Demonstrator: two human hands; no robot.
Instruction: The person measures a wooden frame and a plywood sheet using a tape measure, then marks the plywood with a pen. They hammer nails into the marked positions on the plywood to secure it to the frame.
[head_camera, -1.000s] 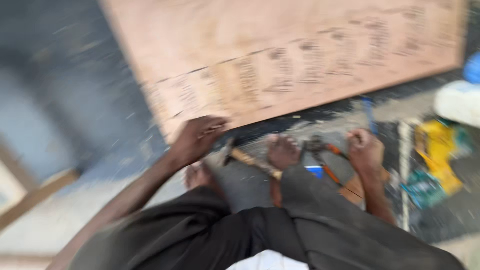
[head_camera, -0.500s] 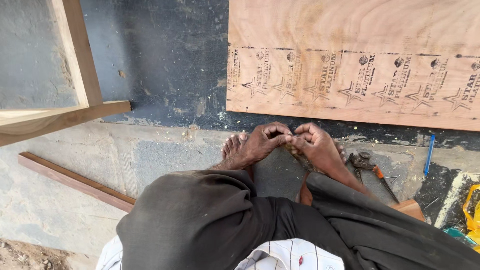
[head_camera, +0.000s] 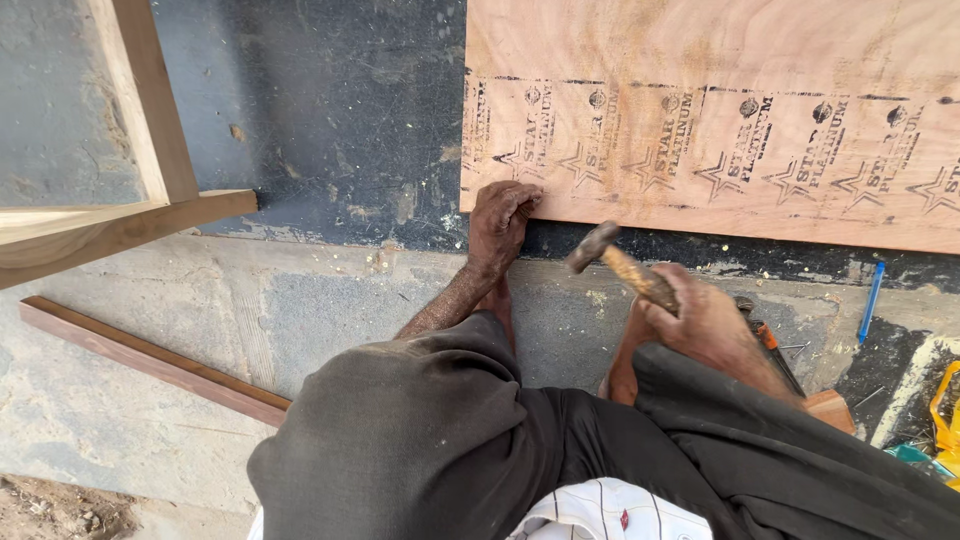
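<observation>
My left hand (head_camera: 502, 218) rests with bent fingers on the lower left corner of a large plywood sheet (head_camera: 720, 110) that lies on the floor; whether it pinches anything there is too small to tell. My right hand (head_camera: 705, 325) grips the wooden handle of a hammer (head_camera: 612, 260), its metal head raised a little above the floor near the sheet's front edge. My knees in dark trousers fill the bottom of the view, and a bare foot shows between them.
A wooden frame (head_camera: 120, 150) stands at the upper left. A long thin wooden strip (head_camera: 150, 360) lies on the concrete at the left. A blue pen (head_camera: 872, 300) lies right of the hammer, orange-handled pliers (head_camera: 770, 345) are behind my right hand, and a yellow object (head_camera: 945, 420) sits at the right edge.
Both hands were together at my foot; now the left hand has reached forward to the sheet's corner and the right hand has lifted the hammer.
</observation>
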